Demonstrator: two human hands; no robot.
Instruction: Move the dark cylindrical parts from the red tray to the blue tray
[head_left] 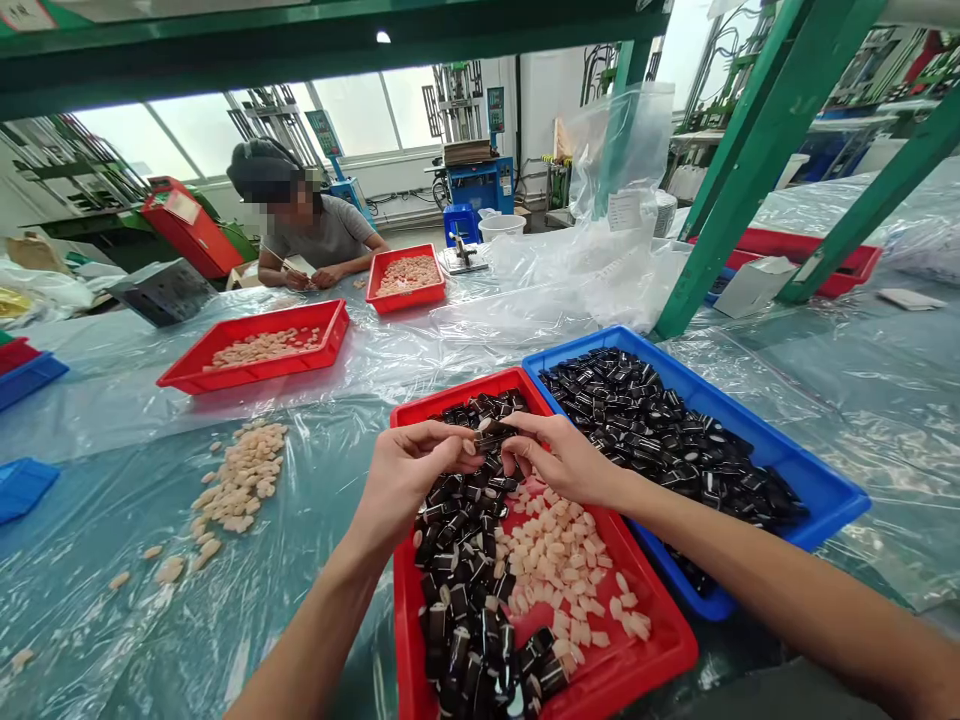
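Over the red tray [403, 600] my two hands meet, fingers closed. My right hand [559, 455] pinches a small glossy black part [491, 432] with a pale end. At the fingertips of my left hand [420, 460] is a small pale oval piece [469, 447], close against the black part; whether the two are joined I cannot tell. Below, the tray holds a heap of similar black parts [457, 625] on its left side and loose pale pieces [555, 560] on its right.
A blue tray [832, 490] full of black parts stands right of the red one. Pale pieces [240, 480] lie on the plastic-covered table at left. Beyond are two red trays [262, 375] [409, 300] of pale pieces and a seated person [322, 230]. Green posts [757, 170] rise at right.
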